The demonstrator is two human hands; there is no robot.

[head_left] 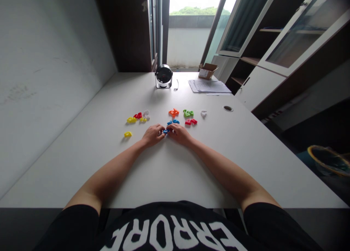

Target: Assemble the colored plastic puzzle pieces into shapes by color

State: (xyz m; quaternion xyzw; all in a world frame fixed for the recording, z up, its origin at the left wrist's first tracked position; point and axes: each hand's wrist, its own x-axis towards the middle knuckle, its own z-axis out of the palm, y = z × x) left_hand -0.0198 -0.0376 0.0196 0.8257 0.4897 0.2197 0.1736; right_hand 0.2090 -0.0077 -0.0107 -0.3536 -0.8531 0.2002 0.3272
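Observation:
My left hand (153,135) and my right hand (178,133) meet at the middle of the white table (169,170), fingers curled together around a small blue plastic piece (165,131). More blue pieces (173,122) lie just beyond the fingertips. Further out sit orange pieces (173,112), green pieces (188,113), red pieces (190,122) and a white piece (203,114). To the left lies a cluster of yellow, red and white pieces (138,117), and a single yellow piece (127,134) lies apart.
A small black fan (163,76) stands at the table's far edge, with a stack of papers (209,86) and an open cardboard box (207,70) to its right. A cable hole (228,108) is set in the tabletop. A wall runs along the left; cabinets stand right.

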